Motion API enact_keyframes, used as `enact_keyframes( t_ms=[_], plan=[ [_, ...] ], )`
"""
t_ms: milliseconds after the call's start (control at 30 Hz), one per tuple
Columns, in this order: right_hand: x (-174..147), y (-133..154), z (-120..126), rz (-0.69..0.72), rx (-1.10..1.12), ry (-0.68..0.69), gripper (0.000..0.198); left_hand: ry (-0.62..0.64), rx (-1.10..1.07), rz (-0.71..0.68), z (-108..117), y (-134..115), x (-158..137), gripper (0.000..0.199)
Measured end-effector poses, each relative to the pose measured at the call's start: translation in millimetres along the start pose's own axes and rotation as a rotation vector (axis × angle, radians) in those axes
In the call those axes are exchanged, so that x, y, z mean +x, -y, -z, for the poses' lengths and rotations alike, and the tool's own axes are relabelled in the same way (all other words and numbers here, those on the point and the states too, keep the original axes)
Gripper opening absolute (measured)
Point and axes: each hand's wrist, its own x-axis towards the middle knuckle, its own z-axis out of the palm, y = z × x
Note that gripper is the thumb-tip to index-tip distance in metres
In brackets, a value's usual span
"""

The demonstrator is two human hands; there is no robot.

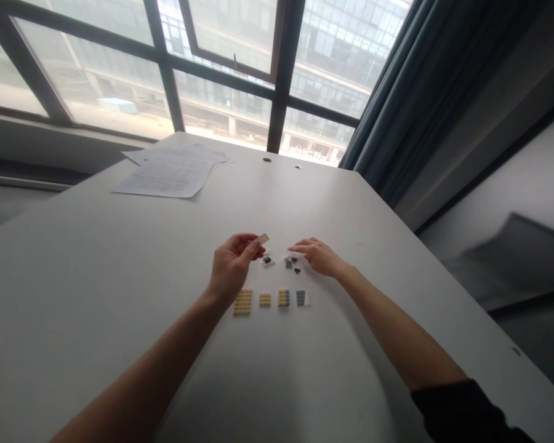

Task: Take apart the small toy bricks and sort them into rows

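Note:
My left hand [233,264] is raised a little above the white table [96,295] and pinches a small tan flat brick [263,239] between thumb and fingers. My right hand [317,255] rests low on the table, fingers reaching toward a small heap of grey and dark pieces [292,263]. A second little cluster of pale and dark pieces [268,260] lies between the hands. Closer to me sits a row of flat plates: a large tan plate [242,302], a small tan one [264,299], a tan and grey one [283,298] and a grey one [303,298].
Printed paper sheets [170,172] lie at the far left of the table. Two small round holes [267,160] mark the far edge. Large windows rise behind, and a dark curtain [410,92] hangs at the right. The table's right edge drops off near my right arm.

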Motion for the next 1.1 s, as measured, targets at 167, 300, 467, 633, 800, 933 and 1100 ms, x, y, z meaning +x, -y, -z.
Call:
enact_keyframes(
  t_ms=[167,300,467,633,800,933,1100],
  plan=[
    [3,8,-1,0.005,-0.094,0.074,0.043,-0.033,-0.02,0.01,4,4,3,0.035],
    [3,7,-1,-0.061,0.001,0.074,0.033,-0.029,-0.033,0.045,3,3,2,0.035],
    [-1,7,-7,-0.12,0.105,0.024,0.024,-0.029,-0.036,0.081,1,0,0,0.035],
    [-13,7,-8,-0.193,0.467,-0.06,0.03,-0.039,-0.045,0.099,-1,1,0,0.036],
    [-31,13,3,-0.246,1.486,-0.135,0.034,-0.032,-0.024,0.109,-1,3,1,0.036],
    [-48,23,7,-0.259,1.618,-0.146,0.034,0.175,0.194,0.02,-6,-2,-7,0.028],
    [-90,37,8,-0.264,1.226,-0.102,0.032,0.681,0.84,-0.524,-24,-8,-52,0.011]
  ],
)
